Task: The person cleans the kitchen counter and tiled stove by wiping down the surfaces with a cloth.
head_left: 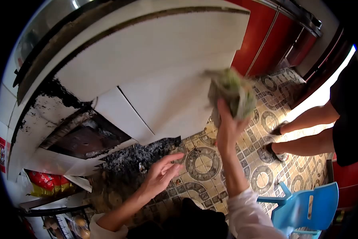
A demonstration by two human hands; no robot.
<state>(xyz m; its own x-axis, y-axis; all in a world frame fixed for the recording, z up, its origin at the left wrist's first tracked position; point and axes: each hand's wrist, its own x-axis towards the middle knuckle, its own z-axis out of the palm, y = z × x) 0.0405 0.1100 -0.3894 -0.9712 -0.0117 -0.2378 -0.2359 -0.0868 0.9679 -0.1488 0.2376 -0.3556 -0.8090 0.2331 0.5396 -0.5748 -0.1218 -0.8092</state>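
My right hand (229,129) grips a crumpled greenish-grey cloth (231,93), blurred by motion, close to the right edge of a white tiled stove front (167,83). My left hand (161,175) hangs over the floor below the stove, fingers apart and bent a little, holding nothing. Left of the white panels is a dark, sooty stove opening (85,137). Black flaking soot (61,93) marks the tiles above it. Under the panels, more black grime (143,155) covers the base.
A blue plastic chair (320,207) stands at the lower right on the patterned floor (203,163). A person's legs (306,143) are near the bright doorway. Red cabinets (262,40) stand beyond the stove. Red and yellow packets (47,183) lie on a shelf at left.
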